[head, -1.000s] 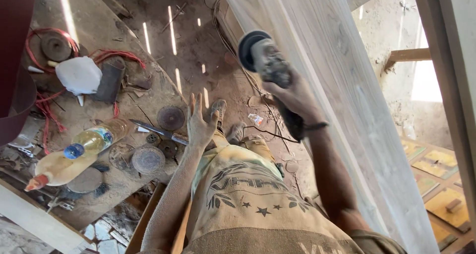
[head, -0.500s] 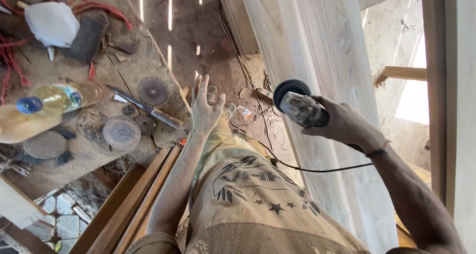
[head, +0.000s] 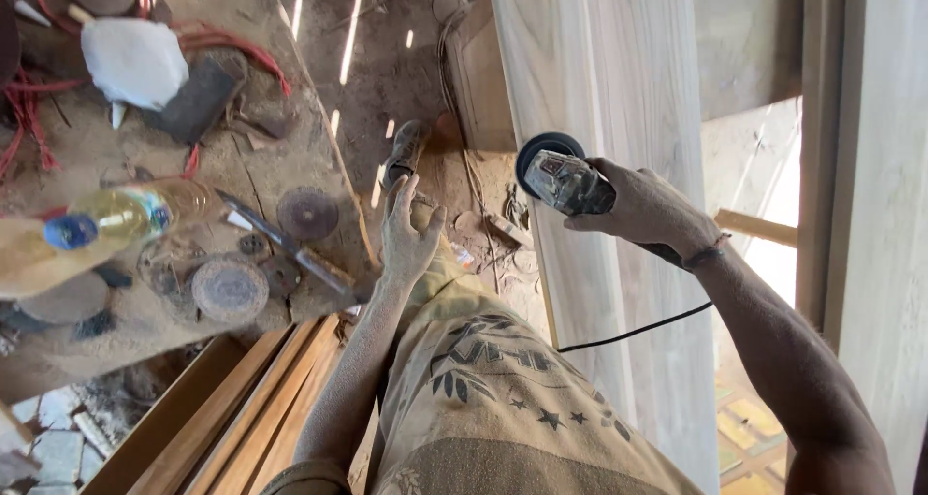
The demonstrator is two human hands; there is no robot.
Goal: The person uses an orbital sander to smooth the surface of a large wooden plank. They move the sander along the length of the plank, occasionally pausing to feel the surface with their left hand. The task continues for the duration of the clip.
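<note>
Gripping a grey angle grinder with a round black disc (head: 564, 178) beside the tall pale wooden panel (head: 619, 89), the right hand (head: 650, 210) hides its rear body. The left hand (head: 407, 234) hangs empty, fingers spread, left of that panel.

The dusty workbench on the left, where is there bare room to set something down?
The dusty wooden workbench is crowded along its near edge: yellow plastic bottle, round grey sanding discs, long metal blade. One barer strip lies between the white rag and the bottle.
</note>
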